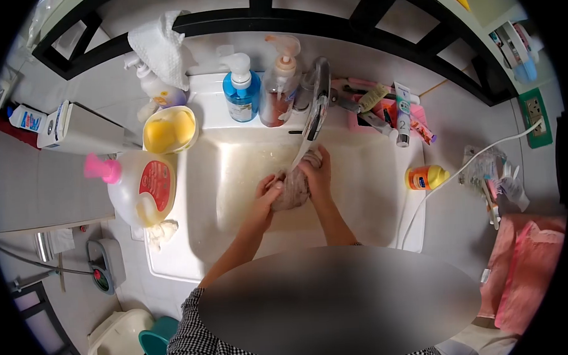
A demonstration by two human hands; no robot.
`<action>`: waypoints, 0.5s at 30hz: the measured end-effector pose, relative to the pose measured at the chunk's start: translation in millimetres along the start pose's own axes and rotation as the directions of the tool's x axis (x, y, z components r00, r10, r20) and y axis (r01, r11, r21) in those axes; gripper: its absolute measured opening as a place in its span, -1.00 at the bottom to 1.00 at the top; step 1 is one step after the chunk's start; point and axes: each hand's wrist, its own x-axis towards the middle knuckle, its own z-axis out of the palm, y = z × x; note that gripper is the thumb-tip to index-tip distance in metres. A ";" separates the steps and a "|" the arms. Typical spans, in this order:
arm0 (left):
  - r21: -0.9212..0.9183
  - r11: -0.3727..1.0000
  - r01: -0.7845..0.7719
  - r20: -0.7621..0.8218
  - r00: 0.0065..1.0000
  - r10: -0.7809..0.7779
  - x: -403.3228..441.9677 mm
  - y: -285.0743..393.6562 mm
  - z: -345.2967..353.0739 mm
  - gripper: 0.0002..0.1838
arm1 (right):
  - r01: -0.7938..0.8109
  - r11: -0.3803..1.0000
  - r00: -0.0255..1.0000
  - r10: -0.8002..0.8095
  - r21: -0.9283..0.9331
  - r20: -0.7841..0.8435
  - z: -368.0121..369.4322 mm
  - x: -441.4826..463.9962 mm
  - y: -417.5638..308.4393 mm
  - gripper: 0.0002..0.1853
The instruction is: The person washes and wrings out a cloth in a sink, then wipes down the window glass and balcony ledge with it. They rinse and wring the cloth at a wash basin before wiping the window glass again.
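A wet, crumpled greyish cloth (291, 193) is bunched up over the white sink basin (366, 199). My left hand (268, 198) grips its left side with curled fingers. On the upper right, my right hand (318, 174) is closed around another part of the same cloth. Water runs from the metal faucet (319, 104) in a thin stream onto the cloth between my hands. The folds hide some of my fingertips, and what kind of cloth it is cannot be made out.
Behind the basin stand a blue pump bottle (241, 91) and a reddish-brown one (280, 93). To the left are a yellow soap dish (170, 129) and a large pink-pump jug (143, 185). A yellow bottle (426, 177) and white cable (459, 171) lie right.
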 end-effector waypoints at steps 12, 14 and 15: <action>0.174 0.862 -0.476 -0.217 0.835 0.505 -2.9 13.4 30.3 -0.68 | -0.383 0.789 0.906 0.218 0.481 0.364 -25.7 -28.4 12.5 -0.64; 0.491 0.624 -0.608 -0.080 0.682 0.727 -15.3 22.3 39.4 -0.68 | -0.486 0.703 0.865 0.299 0.519 0.404 -24.3 -28.4 6.4 -0.60; 0.604 0.453 -0.656 0.038 0.591 0.806 -23.1 29.4 43.9 -0.67 | -0.535 0.654 0.839 0.338 0.535 0.425 -20.8 -30.0 -1.1 -0.58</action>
